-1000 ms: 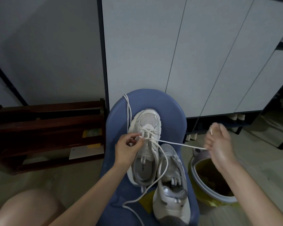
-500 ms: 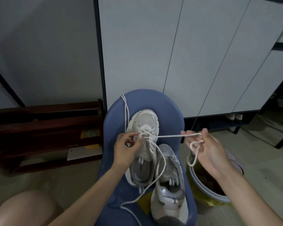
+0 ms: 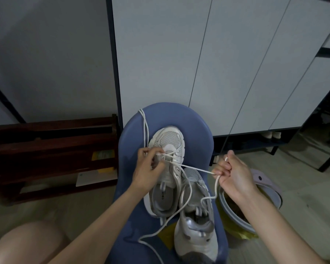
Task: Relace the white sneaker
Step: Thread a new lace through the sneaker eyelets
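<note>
Beside sneaker (image 3: 167, 168), second shoe (image 3: 195, 221), bin (image 3: 271, 189)

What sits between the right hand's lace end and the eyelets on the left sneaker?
Nothing visible. The lace runs taut from the right hand over the second sneaker to the eyelets, where the left hand pinches it on the sneaker.

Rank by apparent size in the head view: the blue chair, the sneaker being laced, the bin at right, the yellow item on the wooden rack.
1. blue chair
2. bin, partly hidden by the right arm, so unsure against the sneaker
3. sneaker being laced
4. yellow item
</note>
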